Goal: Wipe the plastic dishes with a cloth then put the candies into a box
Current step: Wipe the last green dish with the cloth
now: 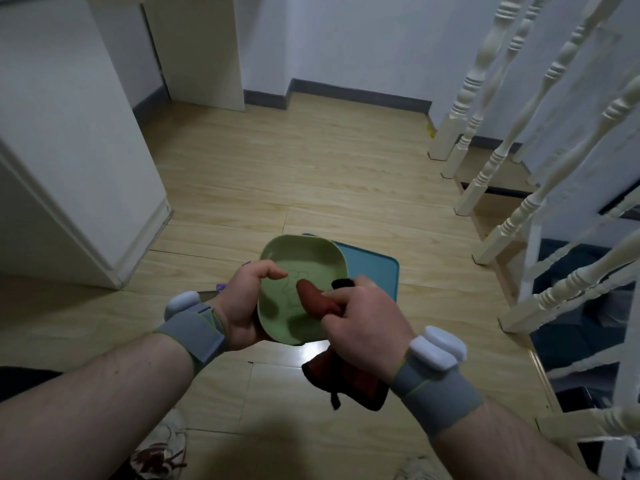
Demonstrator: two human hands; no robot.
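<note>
Green dish point(301, 271): plastic, rounded-square, shallow, with a faint outline drawn in its well. Held up above the wooden floor point(277, 168), tilted toward the camera, in front of a blue tray point(370, 268) lying flat on the floor just behind it.

Left hand point(242, 303): grip closed on the dish's near-left rim, thumb over the inner edge, fingers hidden beneath.

Right hand point(363, 317): grip closed on a dark reddish-brown cloth point(346, 375); one cloth-wrapped finger presses into the well of the dish, and the loose remainder hangs below the hand.

Step in hand, as judged: wiping the first dish; candies and box are not in view, so the task looks to be in its early part.

Handling notes: keep the left grip firm at the rim so that the light plastic does not flex or twist away under pressure. Work the cloth across the whole well, into the curved corners and along the rim, turning the dish to reach the part under the left thumb. Gather the hanging cloth so that it does not drag.

Also present: white stair railing point(519, 150) at right; grey bands on both wrists.
</note>
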